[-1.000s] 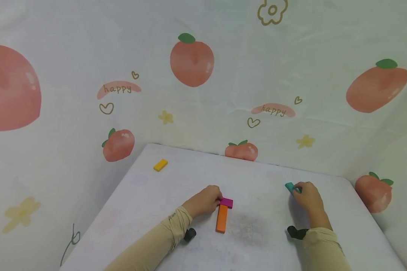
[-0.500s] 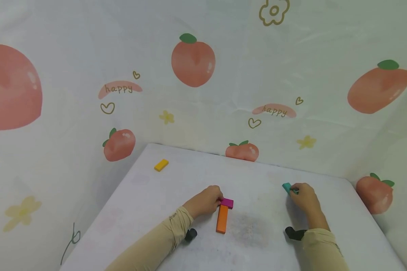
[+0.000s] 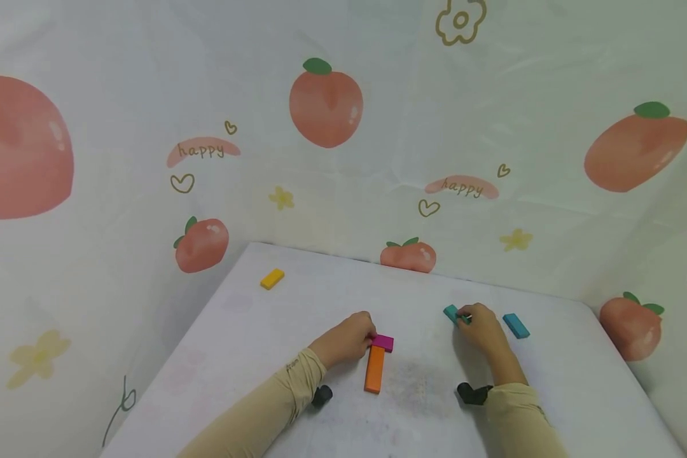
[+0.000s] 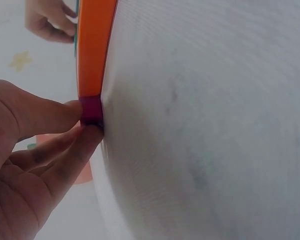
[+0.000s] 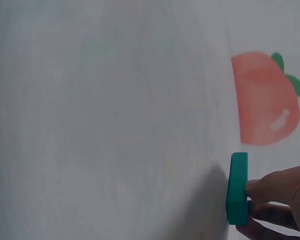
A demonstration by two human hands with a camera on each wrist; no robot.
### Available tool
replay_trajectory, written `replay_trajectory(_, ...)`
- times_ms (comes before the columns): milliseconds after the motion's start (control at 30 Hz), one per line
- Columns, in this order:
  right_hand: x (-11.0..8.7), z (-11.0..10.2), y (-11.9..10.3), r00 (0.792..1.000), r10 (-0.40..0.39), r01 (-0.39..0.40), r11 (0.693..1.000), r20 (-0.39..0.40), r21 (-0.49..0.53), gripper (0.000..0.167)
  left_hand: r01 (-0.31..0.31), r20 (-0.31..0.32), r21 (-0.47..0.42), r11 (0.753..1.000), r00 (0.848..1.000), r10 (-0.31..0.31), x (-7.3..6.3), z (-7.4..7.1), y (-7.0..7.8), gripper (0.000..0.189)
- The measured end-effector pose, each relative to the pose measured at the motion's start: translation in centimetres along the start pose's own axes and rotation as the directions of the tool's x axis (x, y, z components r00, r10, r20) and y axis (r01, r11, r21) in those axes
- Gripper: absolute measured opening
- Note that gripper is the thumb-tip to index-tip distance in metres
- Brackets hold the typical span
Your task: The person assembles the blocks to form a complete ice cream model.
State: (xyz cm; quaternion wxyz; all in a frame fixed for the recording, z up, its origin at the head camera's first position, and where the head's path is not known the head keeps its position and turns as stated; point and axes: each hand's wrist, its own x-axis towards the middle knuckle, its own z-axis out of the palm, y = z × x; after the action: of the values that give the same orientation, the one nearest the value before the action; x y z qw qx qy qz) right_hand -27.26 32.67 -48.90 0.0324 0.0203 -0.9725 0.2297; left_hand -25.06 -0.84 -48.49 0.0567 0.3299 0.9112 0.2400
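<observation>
My left hand [image 3: 343, 340] pinches the left end of a magenta block [image 3: 384, 343] between thumb and fingers. That block meets the far end of an orange block [image 3: 374, 370], forming a corner on the table. In the left wrist view the magenta block [image 4: 91, 110] sits right against the orange block [image 4: 94, 50]. To the right, my right hand [image 3: 483, 327] grips a teal block [image 3: 451, 313] by its side. The right wrist view has the thumb and fingers on one long side of the teal block [image 5: 237, 190], with a shadow beside it.
A blue block [image 3: 516, 326] lies on the table to the right of my right hand. A yellow block [image 3: 271, 279] lies at the far left. A printed cloth backdrop [image 3: 343, 210] stands behind the white table [image 3: 252, 407].
My right hand has moved left with the teal block, and the blue block that it covered now shows. My left hand and the magenta and orange blocks have stayed in place.
</observation>
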Motion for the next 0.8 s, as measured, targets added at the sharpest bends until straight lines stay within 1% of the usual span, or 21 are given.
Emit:
replay_trajectory(233,0.3,1.7,-3.2,0.996,-0.084,0.084,0.996,0.029,0.012,0.019,-0.012,-0.014,0.001,1.000,1.000,0.012,0.1,0.1,-0.1,0.013)
replay_trajectory(433,0.2,2.8,-5.7,0.993,-0.105,0.103,0.994,0.056,0.041,0.018,0.012,-0.004,-0.003,1.000,1.000,-0.012,0.3,0.1,0.0,0.014)
replay_trajectory(567,0.3,3.5,-7.0,0.990,-0.119,0.115,0.992,0.075,0.052,0.017,0.040,0.013,-0.009,0.999,0.999,-0.040,0.4,0.1,0.0,0.013)
replay_trajectory(800,0.4,4.6,-8.8,0.983,-0.132,0.123,0.989,0.125,0.077,0.015,0.041,0.018,-0.004,0.999,0.999,-0.041,0.5,0.0,-0.1,0.013)
